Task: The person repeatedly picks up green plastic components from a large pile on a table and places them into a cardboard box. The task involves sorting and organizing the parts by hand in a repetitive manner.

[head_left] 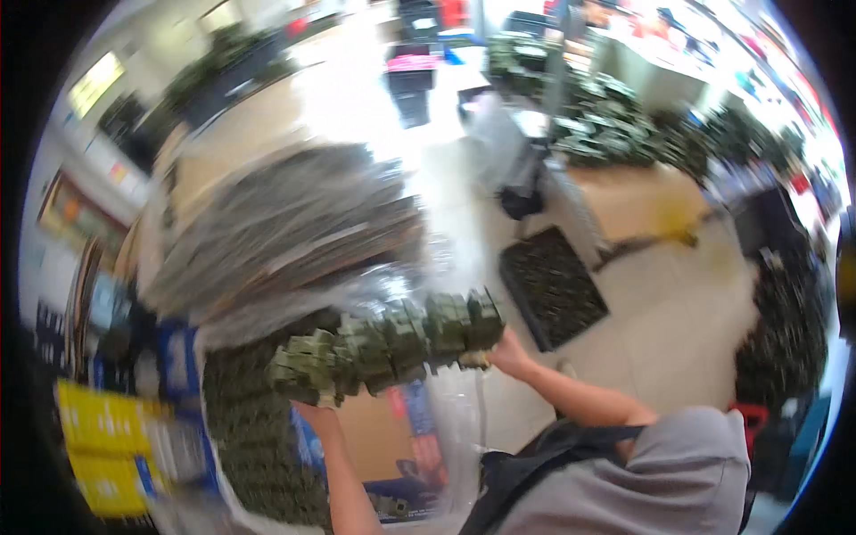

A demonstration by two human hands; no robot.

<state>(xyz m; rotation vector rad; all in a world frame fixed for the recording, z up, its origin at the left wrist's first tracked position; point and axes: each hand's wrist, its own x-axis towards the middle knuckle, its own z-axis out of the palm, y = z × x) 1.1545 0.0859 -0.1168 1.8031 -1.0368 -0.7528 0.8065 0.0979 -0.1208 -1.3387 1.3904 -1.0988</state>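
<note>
A long row of bundled olive-green pieces (383, 349), perhaps folded fabric, is held up between my two hands. My left hand (319, 415) is closed under its left end, with the fingers mostly hidden by the row. At the other end, my right hand (510, 353) grips the row from the side. Below and left of the row stands a large plastic-lined container (214, 464), where similar dark green pieces (259, 459) lie in rows. A brown cardboard piece (361, 435) with blue and red print lies beneath the row. Motion blurs the details.
Beyond my hands rises a stack of flat sheets (285, 223) under clear plastic. A black crate (555, 287) of dark pieces sits on the floor to the right. Yellow boxes (102, 441) are at left. Green piles (785, 330) and a brown carton (633, 201) stand at right.
</note>
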